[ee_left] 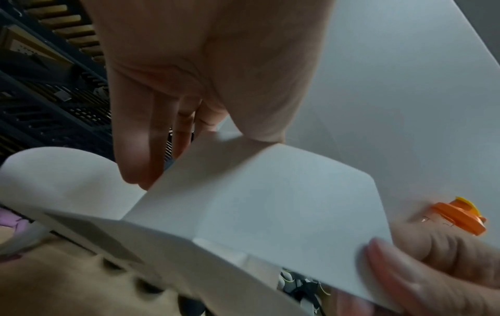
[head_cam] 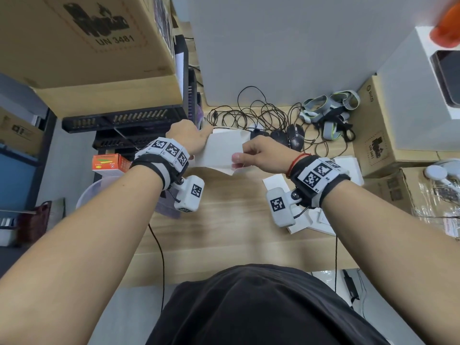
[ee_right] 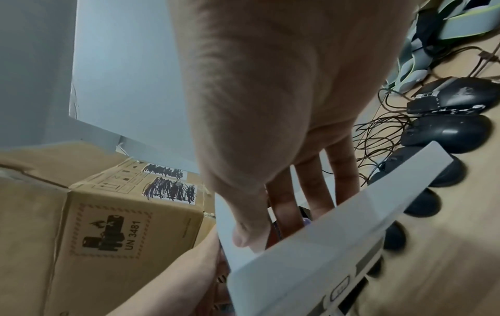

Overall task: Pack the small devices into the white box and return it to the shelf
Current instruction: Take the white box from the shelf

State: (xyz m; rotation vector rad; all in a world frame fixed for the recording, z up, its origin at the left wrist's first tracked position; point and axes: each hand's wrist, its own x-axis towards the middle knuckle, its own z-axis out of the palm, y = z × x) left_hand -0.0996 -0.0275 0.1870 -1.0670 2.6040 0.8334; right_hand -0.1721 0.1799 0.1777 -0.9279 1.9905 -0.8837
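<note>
Smooth matte white box (head_cam: 221, 151) of thin card, held above the wooden desk (head_cam: 224, 235). Left hand (head_cam: 188, 138) gripping its far-left end; right hand (head_cam: 261, 155) pinching a flat flap. From right wrist only: fingers (ee_right: 286, 205) dipped inside, rounded black mice (ee_right: 449, 132) just beside.

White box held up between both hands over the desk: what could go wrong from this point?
1. The white box is held above the desk by the left hand and right hand with its flap still open; tilting it could spill whatever is inside.
2. The right hand's fingers reach into the opening, so closing the flap now may crease it.
3. The computer mice and tangled cables lie just behind; lowering the box there could snag them.
</note>
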